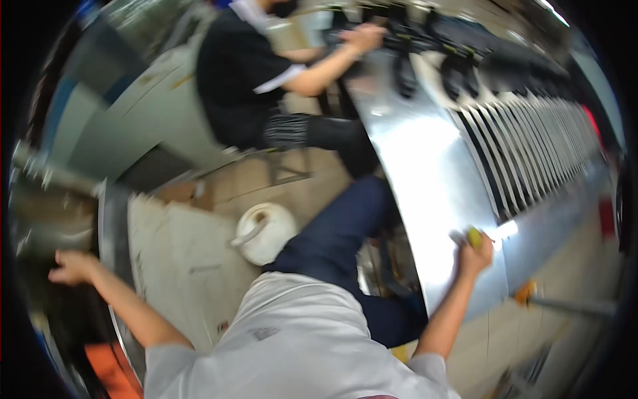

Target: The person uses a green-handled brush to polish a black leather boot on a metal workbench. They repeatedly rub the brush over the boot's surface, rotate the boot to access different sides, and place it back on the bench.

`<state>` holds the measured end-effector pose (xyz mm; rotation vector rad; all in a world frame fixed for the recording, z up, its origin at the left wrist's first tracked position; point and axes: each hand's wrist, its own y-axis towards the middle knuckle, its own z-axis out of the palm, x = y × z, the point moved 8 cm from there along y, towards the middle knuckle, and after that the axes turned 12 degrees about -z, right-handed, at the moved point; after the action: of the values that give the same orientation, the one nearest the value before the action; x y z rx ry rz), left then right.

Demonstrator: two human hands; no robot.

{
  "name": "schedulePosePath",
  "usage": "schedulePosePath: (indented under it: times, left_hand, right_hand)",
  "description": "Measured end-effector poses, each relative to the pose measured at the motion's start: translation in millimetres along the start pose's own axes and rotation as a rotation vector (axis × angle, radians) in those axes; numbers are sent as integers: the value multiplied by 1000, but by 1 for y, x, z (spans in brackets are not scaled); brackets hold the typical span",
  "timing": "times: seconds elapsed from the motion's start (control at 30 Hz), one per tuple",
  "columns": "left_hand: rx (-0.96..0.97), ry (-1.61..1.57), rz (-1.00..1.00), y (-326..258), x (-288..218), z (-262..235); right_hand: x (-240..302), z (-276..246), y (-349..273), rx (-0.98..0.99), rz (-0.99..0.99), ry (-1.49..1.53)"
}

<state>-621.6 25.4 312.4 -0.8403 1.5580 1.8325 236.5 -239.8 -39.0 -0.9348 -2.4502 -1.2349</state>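
Observation:
My left hand (72, 267) reaches out at the far left, over a dark area beside a metal-edged surface. Its fingers look stretched apart, with nothing visible in them, though the picture is smeared there. On the right, my right hand (477, 256) is closed around a small tool with a yellow-green handle (474, 237). A blurred grey end sticks out to its left; its exact kind cannot be made out. This hand is above the shiny metal worktable (425, 199), near a slatted conveyor (525, 153).
Another person (232, 80) sits ahead, hands at dark items on the table. Black shoe-like items (458, 73) line the far side. A white bucket (266, 233) stands on the floor beside a pale board (176, 266). Something orange (113, 369) lies lower left.

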Motion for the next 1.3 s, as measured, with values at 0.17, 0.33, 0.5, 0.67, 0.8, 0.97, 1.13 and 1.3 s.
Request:
schedulePosePath:
  times: [0.17,0.33,0.5,0.67,0.8,0.97,1.13,1.3]
  left_hand:
    - [665,-559,521,-283,-123,41]
    - [1746,-693,123,-561,-179,74]
    - [2314,-623,11,-795,-218,111]
    - [2091,-329,17,-950,-251,188]
    - [2031,-288,-196,-1015,-274,279]
    - [1819,24,-13,-1020,-299,242]
    - [2057,-273,114,-980,-281,199]
    - [2608,-336,-439,-895,-236,18]
  right_hand:
    - [5,0,25,91,-217,-332]
    - [-22,1,5,119,-93,-355]
    - [-18,11,9,183,-67,-361]
    - [-11,8,22,180,-85,-401]
    - [-4,15,36,168,-107,-359]
    - [-12,7,28,195,-48,-434]
    - [-4,15,37,172,-56,-393]
    - [-9,9,28,143,-70,-399]
